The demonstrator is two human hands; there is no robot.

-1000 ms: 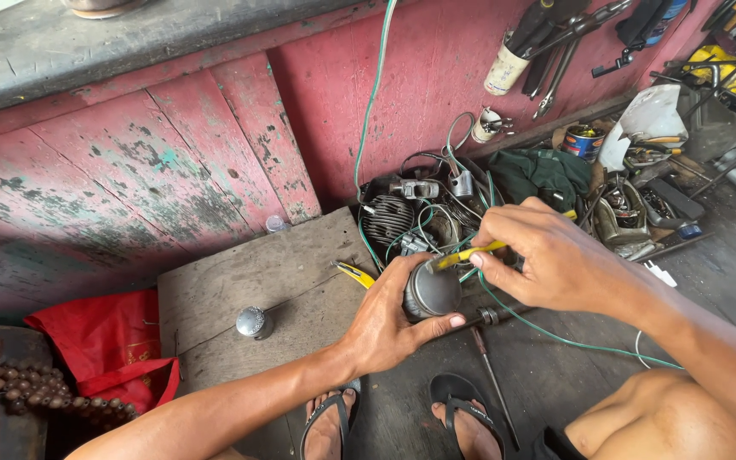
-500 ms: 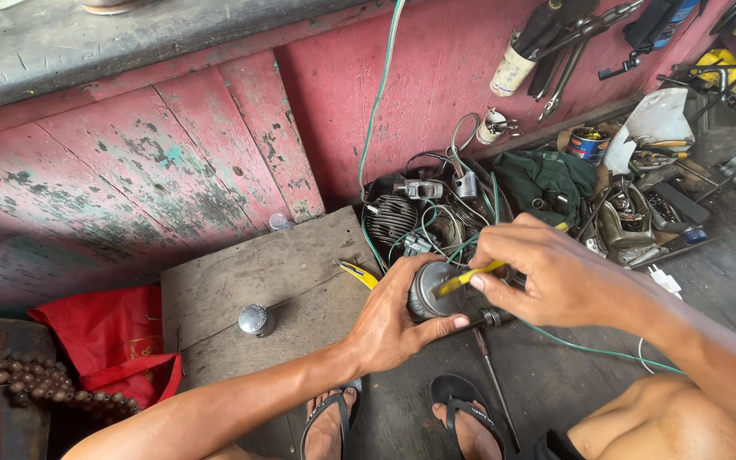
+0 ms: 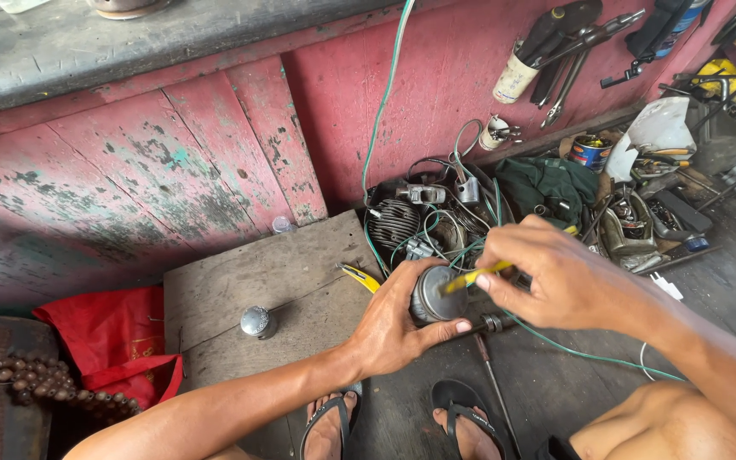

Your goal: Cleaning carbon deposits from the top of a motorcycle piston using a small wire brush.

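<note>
The left hand wraps around a grey, ribbed metal cylinder, fingers curled behind it and thumb pressed across its front, steadying it upright just off the right edge of the weathered wooden board. The right hand pinches a slim yellow-handled tool between thumb and fingertips, its tip laid on the cylinder's top face; what the tip meets there is hard to make out. A thin green wire runs under the right wrist, and a dark metal rod lies on the floor below the cylinder. A small round silver knob stands alone near the board's middle, well apart from both hands. A second yellow-handled tool rests at the board's right edge, within easy reach of the left hand.
</note>
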